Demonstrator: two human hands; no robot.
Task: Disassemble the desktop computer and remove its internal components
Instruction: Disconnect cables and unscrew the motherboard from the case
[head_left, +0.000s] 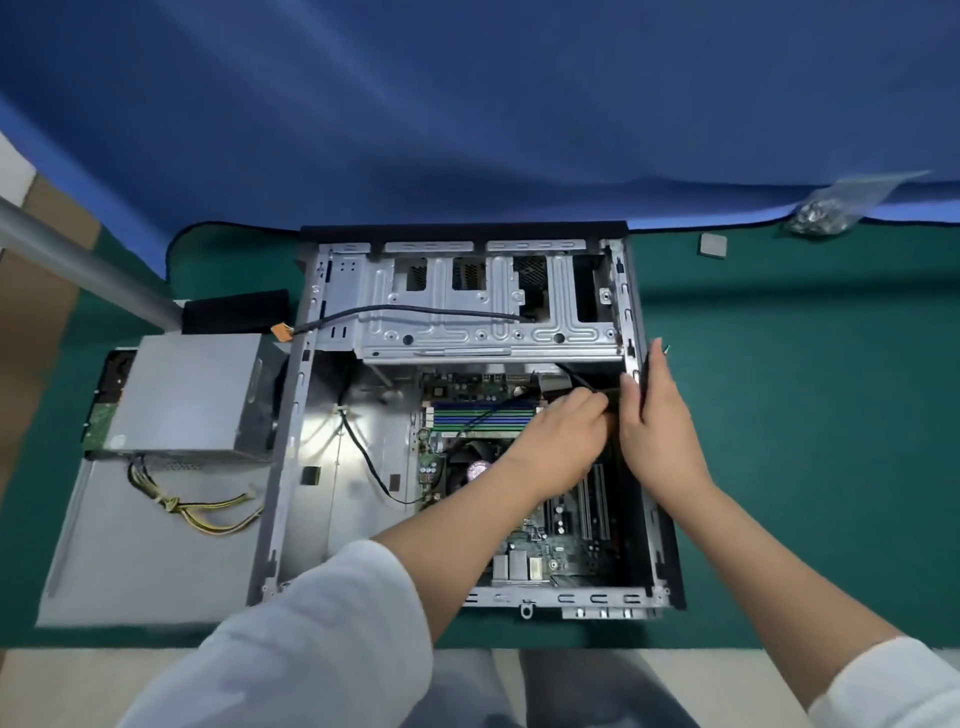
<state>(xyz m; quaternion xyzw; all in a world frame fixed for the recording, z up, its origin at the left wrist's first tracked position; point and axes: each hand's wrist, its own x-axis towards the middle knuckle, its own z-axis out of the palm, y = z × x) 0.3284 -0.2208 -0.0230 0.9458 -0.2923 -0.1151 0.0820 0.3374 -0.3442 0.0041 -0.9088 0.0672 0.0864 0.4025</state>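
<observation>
An open desktop case (291, 467) lies flat on a green mat, its motherboard (566, 535) exposed in the right half. My left hand (561, 441) reaches into the case above the memory slots (483, 415), fingers curled round a black cable (582, 379) near the right wall. My right hand (660, 426) rests against the case's right wall with its fingers straight and the thumb inside by the same cable. A CPU fan (472, 467) sits just left of my left wrist. The silver drive cage (467, 306) spans the far end of the case.
A removed power supply (182, 395) with yellow and black wires (208, 512) lies on a grey side panel (145, 561) to the left. A bag of screws (826, 213) and a small grey square part (712, 244) lie far right. A grey pole (88, 265) crosses the far left.
</observation>
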